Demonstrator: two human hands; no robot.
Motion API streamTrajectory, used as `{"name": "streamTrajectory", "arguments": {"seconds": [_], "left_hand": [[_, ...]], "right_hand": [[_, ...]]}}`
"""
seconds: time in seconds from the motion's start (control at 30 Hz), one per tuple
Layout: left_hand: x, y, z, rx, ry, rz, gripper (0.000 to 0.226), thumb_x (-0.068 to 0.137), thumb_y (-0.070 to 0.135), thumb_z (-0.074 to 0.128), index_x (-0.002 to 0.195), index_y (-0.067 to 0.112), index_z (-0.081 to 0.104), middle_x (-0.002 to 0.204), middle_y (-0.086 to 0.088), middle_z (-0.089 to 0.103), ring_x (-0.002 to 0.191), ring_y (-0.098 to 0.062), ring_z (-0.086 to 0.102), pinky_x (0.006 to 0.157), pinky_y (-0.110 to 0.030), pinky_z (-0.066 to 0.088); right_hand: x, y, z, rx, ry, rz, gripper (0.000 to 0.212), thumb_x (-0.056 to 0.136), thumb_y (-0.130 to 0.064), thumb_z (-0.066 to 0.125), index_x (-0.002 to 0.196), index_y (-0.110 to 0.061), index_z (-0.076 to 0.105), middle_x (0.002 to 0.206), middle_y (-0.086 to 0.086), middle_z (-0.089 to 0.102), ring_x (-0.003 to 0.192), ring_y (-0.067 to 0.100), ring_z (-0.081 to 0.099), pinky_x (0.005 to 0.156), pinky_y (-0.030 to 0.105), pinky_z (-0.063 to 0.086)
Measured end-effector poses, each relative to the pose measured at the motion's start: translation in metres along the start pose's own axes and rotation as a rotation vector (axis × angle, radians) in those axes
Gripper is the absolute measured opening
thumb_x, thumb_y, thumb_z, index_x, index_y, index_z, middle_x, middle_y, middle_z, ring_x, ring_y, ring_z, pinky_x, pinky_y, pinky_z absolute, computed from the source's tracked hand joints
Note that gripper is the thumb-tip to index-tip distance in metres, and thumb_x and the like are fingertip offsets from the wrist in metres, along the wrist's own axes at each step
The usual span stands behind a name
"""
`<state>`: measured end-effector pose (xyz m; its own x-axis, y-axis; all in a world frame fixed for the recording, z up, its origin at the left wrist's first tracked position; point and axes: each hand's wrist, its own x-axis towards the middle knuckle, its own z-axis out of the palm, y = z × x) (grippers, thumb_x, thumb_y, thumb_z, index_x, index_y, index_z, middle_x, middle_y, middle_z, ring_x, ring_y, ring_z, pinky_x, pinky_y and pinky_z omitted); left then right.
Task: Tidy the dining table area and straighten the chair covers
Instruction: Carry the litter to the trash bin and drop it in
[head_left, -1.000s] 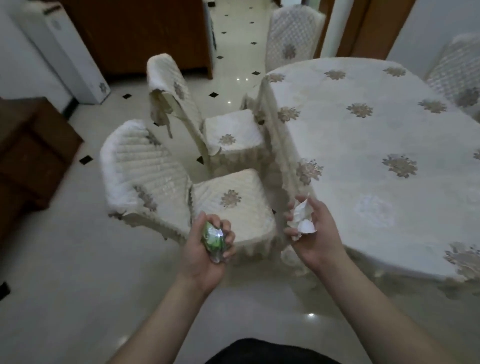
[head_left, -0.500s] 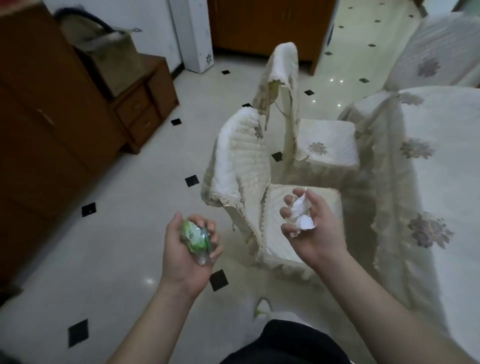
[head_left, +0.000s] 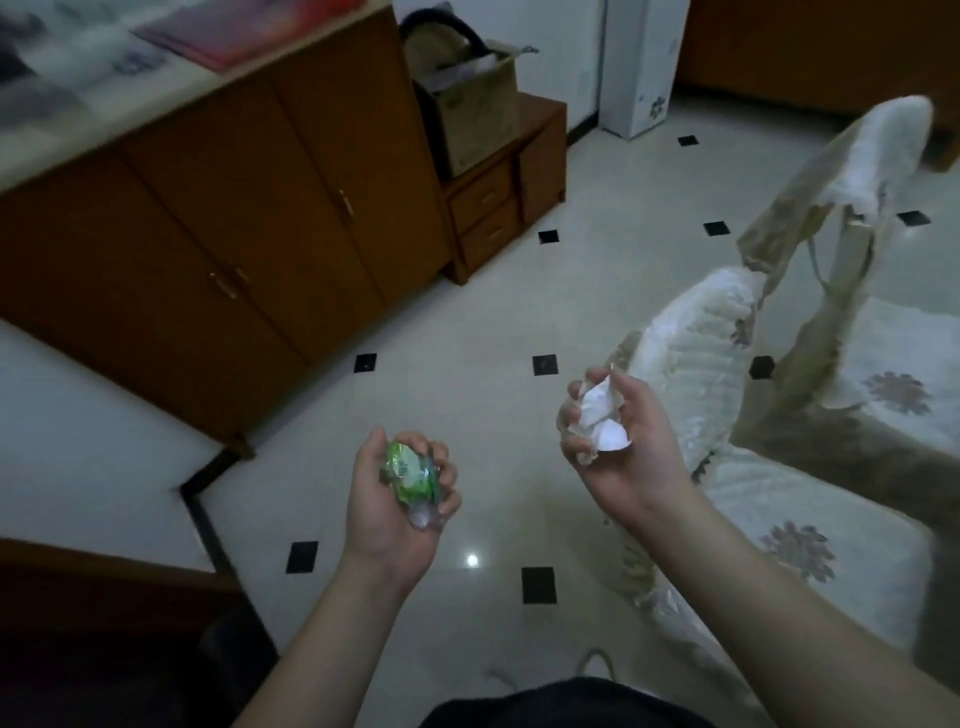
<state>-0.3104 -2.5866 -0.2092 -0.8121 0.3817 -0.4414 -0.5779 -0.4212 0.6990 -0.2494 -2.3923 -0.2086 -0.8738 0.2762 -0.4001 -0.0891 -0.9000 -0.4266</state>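
L hand (head_left: 400, 493) fingers curled round a crumpled green wrapper (head_left: 410, 470), R hand (head_left: 618, 441) fingers clutching wadded white paper (head_left: 602, 418). Both balled tight, prob so nothing drops en route to a bin. Rumpled chair cover (head_left: 852, 171) sits beyond R fingertips, not yet straightened.

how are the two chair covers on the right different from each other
The near chair cover sits smooth and pulled down over its chair back; the far chair cover is rucked up and hangs loose, baring part of the frame. The near one shows quilted ribs; the far one shows crumpled folds with its edge dangling. Both are cream fabric, and both seats carry a flower motif.
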Motion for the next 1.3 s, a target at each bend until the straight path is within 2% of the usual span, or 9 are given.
{"name": "streamTrajectory", "arguments": {"seconds": [0.27, 0.5, 0.8, 0.97, 1.13, 1.3], "left_hand": [[0.048, 0.033, -0.029, -0.031, 0.077, 0.010, 0.043, 0.092, 0.047, 0.039, 0.068, 0.014, 0.053, 0.067, -0.005, 0.052, 0.053, -0.016, 0.046, 0.043, -0.021, 0.028], [0.124, 0.074, -0.061, -0.081, 0.077, -0.028, 0.056, 0.095, 0.058, 0.033, 0.066, 0.013, 0.053, 0.065, -0.006, 0.051, 0.050, -0.016, 0.044, 0.041, -0.021, 0.025], [0.234, 0.157, -0.079, -0.040, -0.045, -0.109, 0.044, 0.096, 0.037, 0.036, 0.064, 0.012, 0.052, 0.065, -0.008, 0.049, 0.049, -0.017, 0.044, 0.037, -0.018, 0.027], [0.299, 0.164, -0.040, 0.030, -0.110, -0.207, 0.034, 0.093, 0.033, 0.040, 0.067, 0.014, 0.049, 0.065, -0.006, 0.049, 0.050, -0.016, 0.043, 0.039, -0.019, 0.023], [0.362, 0.145, 0.031, 0.108, -0.122, -0.281, 0.031, 0.093, 0.029, 0.045, 0.066, 0.015, 0.049, 0.063, -0.005, 0.049, 0.049, -0.014, 0.041, 0.037, -0.020, 0.022], [0.409, 0.145, 0.110, 0.189, -0.122, -0.280, 0.022, 0.091, 0.020, 0.049, 0.070, 0.015, 0.047, 0.064, -0.005, 0.048, 0.050, -0.013, 0.040, 0.038, -0.019, 0.023]], "right_hand": [[0.064, 0.036, 0.041, -0.085, 0.017, 0.083, 0.013, 0.090, -0.025, 0.051, 0.081, -0.017, 0.055, 0.075, 0.000, 0.052, 0.059, 0.012, 0.043, 0.042, 0.018, 0.029], [0.153, 0.063, 0.094, -0.126, 0.056, 0.024, 0.011, 0.089, -0.023, 0.051, 0.081, -0.016, 0.054, 0.076, 0.001, 0.051, 0.056, 0.011, 0.045, 0.041, 0.018, 0.031], [0.242, 0.093, 0.147, -0.075, 0.084, -0.008, 0.012, 0.090, -0.023, 0.051, 0.080, -0.018, 0.055, 0.075, -0.001, 0.049, 0.053, 0.011, 0.044, 0.038, 0.019, 0.030], [0.271, 0.060, 0.142, -0.021, 0.173, -0.100, 0.012, 0.090, -0.022, 0.050, 0.080, -0.017, 0.053, 0.072, 0.000, 0.050, 0.053, 0.011, 0.042, 0.037, 0.019, 0.031], [0.317, 0.006, 0.123, 0.079, 0.203, -0.185, 0.013, 0.090, -0.021, 0.047, 0.080, -0.017, 0.054, 0.072, 0.001, 0.051, 0.052, 0.011, 0.044, 0.037, 0.018, 0.032], [0.363, -0.067, 0.108, 0.151, 0.218, -0.237, 0.012, 0.089, -0.022, 0.051, 0.080, -0.016, 0.056, 0.074, 0.000, 0.052, 0.054, 0.011, 0.044, 0.039, 0.018, 0.031]]}}
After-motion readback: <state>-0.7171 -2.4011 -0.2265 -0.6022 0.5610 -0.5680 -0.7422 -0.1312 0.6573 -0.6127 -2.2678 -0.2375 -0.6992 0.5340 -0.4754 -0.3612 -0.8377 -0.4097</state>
